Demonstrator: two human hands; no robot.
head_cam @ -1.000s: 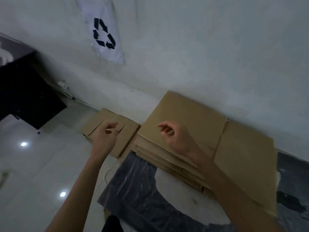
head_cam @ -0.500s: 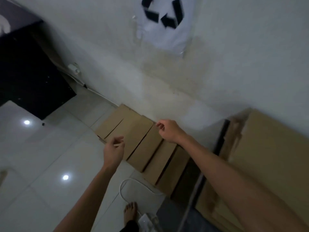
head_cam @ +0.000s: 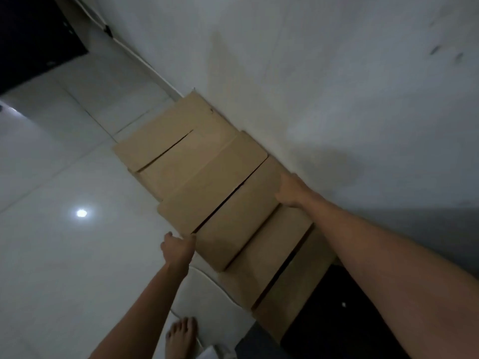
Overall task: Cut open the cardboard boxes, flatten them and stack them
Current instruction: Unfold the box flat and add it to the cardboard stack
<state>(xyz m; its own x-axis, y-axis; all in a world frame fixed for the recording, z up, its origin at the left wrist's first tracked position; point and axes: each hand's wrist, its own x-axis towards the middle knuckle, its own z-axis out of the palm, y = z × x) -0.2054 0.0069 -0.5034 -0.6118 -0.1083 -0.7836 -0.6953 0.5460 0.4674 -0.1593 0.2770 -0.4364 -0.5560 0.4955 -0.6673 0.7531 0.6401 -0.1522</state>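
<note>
Though left hand pinches flattened cardboard corner, right hand fingers hidden behind knuckles: grip cannot tell.

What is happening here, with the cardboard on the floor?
A person reaches down to flattened cardboard boxes lying overlapped on the floor beside the wall. The left hand pinches a near corner of the cardboard. The right hand is at a far edge, grip unclear.

matt brown flattened cardboard, dry papery face with raw cut edges, glossy smooth white floor tiles mirroring a light spot, matt painted wall, stained and scuffed
</note>
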